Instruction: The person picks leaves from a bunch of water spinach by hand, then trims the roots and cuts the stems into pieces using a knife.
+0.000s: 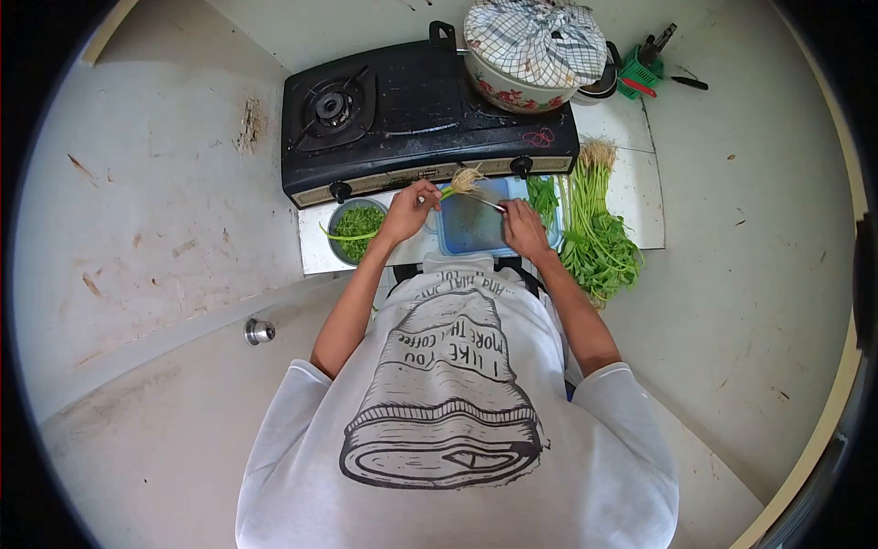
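My left hand (pixel 412 212) is closed around a green stalk with a pale, stringy root end (pixel 467 179), held above a blue cutting board (pixel 466 240). In my right hand (pixel 524 229) is a small knife (pixel 484 202), its blade pointing left toward the roots. A grey bowl (pixel 335 245) of chopped greens (pixel 358 222) stands left of the board, beside my left forearm. One long stem lies across the bowl. Some leafy greens (pixel 543 198) lie at the board's right edge, just beyond my right hand.
A large bundle of rooted leafy greens (pixel 599 220) lies on the right of the white tiled counter (pixel 645 183). Behind the board stands a black two-burner stove (pixel 412 101), with a cloth-covered floral pot (pixel 521 87) on its right. A green basket (pixel 637 71) holds utensils.
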{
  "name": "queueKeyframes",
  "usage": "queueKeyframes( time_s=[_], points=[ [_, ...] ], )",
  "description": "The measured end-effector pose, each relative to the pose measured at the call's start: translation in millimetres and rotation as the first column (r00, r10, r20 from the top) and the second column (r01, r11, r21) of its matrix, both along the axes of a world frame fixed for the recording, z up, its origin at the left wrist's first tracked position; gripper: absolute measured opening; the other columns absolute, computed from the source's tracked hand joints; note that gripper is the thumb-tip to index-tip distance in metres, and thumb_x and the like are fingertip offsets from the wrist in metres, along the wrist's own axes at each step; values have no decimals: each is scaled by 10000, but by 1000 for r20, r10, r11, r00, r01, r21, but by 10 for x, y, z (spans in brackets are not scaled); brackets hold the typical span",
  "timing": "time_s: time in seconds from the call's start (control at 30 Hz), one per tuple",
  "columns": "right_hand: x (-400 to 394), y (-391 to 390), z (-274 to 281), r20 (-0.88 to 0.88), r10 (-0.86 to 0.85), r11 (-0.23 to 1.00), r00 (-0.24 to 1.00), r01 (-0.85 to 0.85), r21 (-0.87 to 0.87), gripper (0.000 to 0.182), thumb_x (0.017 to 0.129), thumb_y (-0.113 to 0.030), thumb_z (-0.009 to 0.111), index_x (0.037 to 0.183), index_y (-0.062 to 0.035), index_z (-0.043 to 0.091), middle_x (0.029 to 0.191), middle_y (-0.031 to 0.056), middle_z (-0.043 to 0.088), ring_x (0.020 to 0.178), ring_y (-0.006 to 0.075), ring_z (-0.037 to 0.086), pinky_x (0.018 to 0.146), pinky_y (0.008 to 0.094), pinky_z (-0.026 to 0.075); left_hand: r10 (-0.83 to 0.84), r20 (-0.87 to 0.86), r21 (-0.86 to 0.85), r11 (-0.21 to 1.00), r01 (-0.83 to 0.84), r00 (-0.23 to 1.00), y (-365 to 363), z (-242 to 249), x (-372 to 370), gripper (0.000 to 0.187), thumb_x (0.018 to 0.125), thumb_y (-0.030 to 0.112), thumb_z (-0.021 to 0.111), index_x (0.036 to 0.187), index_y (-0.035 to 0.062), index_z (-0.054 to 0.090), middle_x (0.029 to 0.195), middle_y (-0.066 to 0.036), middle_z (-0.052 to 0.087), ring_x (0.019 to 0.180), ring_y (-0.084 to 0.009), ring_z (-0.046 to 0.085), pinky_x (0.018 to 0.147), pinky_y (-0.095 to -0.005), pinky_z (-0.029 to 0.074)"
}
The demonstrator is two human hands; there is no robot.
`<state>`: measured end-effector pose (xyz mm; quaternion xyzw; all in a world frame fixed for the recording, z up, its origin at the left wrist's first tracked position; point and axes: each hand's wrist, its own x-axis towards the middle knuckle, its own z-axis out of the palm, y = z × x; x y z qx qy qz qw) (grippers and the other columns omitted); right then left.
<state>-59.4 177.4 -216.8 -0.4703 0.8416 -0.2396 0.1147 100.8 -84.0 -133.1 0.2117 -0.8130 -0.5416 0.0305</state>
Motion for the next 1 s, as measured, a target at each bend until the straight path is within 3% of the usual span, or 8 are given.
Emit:
queueKeyframes(
  time_s=[0.13, 0.23, 0.27, 0.47, 0.57, 0.67, 0.87, 1.0],
  points=[
    [-19, 203, -7, 77, -59, 998, 995, 60, -6, 242, 1030, -121, 479, 1206, 4, 590, 1132, 240, 611, 1057, 443, 620, 945, 517, 504, -21, 1, 17, 1000, 21, 1000, -24, -89, -25, 136, 1026, 138, 619, 1095, 31, 668, 869, -43, 741, 816, -92, 635, 781, -281, 468],
    [-24, 231, -9, 182, -119, 993, 976, 113, 42, 245, 1049, -145, 472, 1194, 13, 591, 1130, 255, 628, 1049, 457, 637, 929, 522, 515, -11, 95, 55, 998, 6, 995, -40, -92, -89, 148, 1028, 160, 630, 1077, 32, 685, 872, -41, 743, 823, -96, 640, 775, -288, 473],
    [-45, 227, -67, 186, -110, 994, 976, 106, 35, 253, 1060, -166, 478, 1192, 19, 588, 1122, 267, 648, 1031, 467, 650, 911, 526, 523, -8, 10, 47, 999, 8, 1000, -57, -197, -99, 175, 1035, 196, 631, 1061, 38, 701, 864, -36, 744, 780, -99, 617, 739, -293, 470],
    [-87, 205, -165, 213, -68, 997, 975, 71, -7, 247, 1068, -178, 497, 1198, 15, 580, 1034, 284, 662, 1012, 485, 628, 905, 520, 499, 19, 63, -24, 1000, -18, 998, -117, -78, -163, 168, 1025, 180, 629, 1062, 39, 713, 871, -65, 769, 795, -126, 672, 769, -317, 510],
    [24, 156, 57, 278, -145, 989, 950, 149, 6, 225, 1072, -176, 495, 1206, -7, 560, 1039, 281, 656, 998, 485, 628, 862, 533, 508, 25, 75, 46, 999, -29, 997, -122, -91, -145, 170, 1025, 181, 628, 1059, 37, 712, 875, -68, 770, 816, -126, 674, 805, -317, 509],
    [39, 165, -49, 223, -113, 994, 968, 107, 37, 184, 1076, -173, 491, 1210, -58, 543, 1096, 262, 607, 960, 497, 634, 821, 559, 512, 11, 49, 44, 999, -13, 999, -121, -191, -90, 176, 1038, 196, 621, 1079, 46, 703, 868, -15, 742, 715, -75, 539, 680, -274, 443],
    [250, 201, 21, 211, -111, 992, 971, 96, 84, 162, 1029, -80, 513, 1185, -127, 517, 1184, 208, 471, 868, 515, 643, 769, 604, 530, 1, 43, 62, 998, -4, 999, -129, -299, 0, 175, 1039, 188, 618, 1075, 35, 695, 877, -32, 744, 800, -91, 605, 773, -289, 479],
    [375, 279, 101, 204, -53, 990, 977, 25, 140, 200, 1004, -53, 537, 1191, -122, 531, 1163, 187, 484, 864, 490, 653, 765, 587, 537, 16, 109, 36, 999, -20, 994, -96, -220, 38, 177, 1043, 202, 615, 1068, 44, 692, 879, -35, 744, 831, -105, 626, 811, -297, 485]
  ],
)
